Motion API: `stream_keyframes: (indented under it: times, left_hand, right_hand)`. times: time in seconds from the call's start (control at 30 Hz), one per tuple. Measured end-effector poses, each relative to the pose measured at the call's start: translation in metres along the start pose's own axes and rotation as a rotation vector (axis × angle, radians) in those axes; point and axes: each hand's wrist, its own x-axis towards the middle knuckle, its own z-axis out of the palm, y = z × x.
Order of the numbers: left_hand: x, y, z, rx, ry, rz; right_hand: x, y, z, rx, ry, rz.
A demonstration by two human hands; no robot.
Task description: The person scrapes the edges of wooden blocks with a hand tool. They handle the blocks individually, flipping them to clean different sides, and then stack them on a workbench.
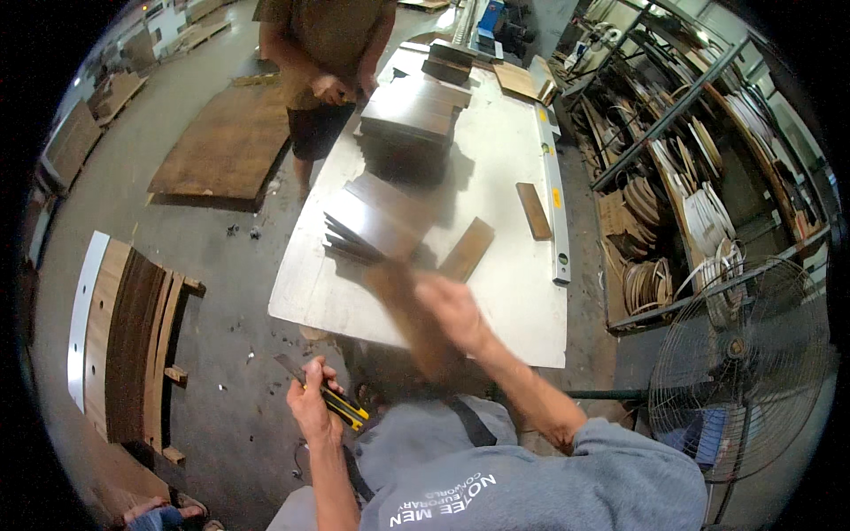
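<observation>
My left hand point(314, 398) is closed round a yellow-and-black utility knife point(343, 405), its flat dark blade pointing away to the upper left. A brown wooden board point(412, 310), smeared by motion, hangs over the near edge of the white table. At its right side my right hand point(456, 314) grips it, though blur hides the exact finger positions. Just beyond is a fanned stack of brown boards point(381, 217). One loose board point(467, 250) lies right of that stack, and a narrower board point(533, 211) rests farther right.
A taller board stack point(410, 119) stands farther back on the white table point(513, 305). Along its right edge lies a long level point(553, 195). Another person point(328, 53) stands at the far left side. A wire fan point(735, 350) and shelving with coils point(708, 217) are right; a loaded pallet point(133, 345) is left.
</observation>
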Motion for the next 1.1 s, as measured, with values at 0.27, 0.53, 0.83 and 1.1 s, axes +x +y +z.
stream_keyframes:
  times: [0.27, 0.53, 0.83, 1.1]
  left_hand:
    - [-0.033, -0.054, -0.020, 0.035, -0.038, -0.136]
    - [-0.040, -0.053, -0.009, -0.032, 0.101, -0.038]
    - [-0.035, -0.066, -0.006, -0.032, 0.115, -0.040]
    - [-0.014, -0.080, 0.028, 0.092, 0.039, -0.116]
  right_hand:
    - [0.137, -0.007, -0.076, -0.326, 0.159, -0.259]
    - [0.202, 0.008, 0.001, -0.558, 0.046, -0.432]
    - [0.167, 0.059, -0.065, -0.545, 0.186, -0.480]
    - [0.123, 0.125, -0.182, -1.137, -0.316, -0.362]
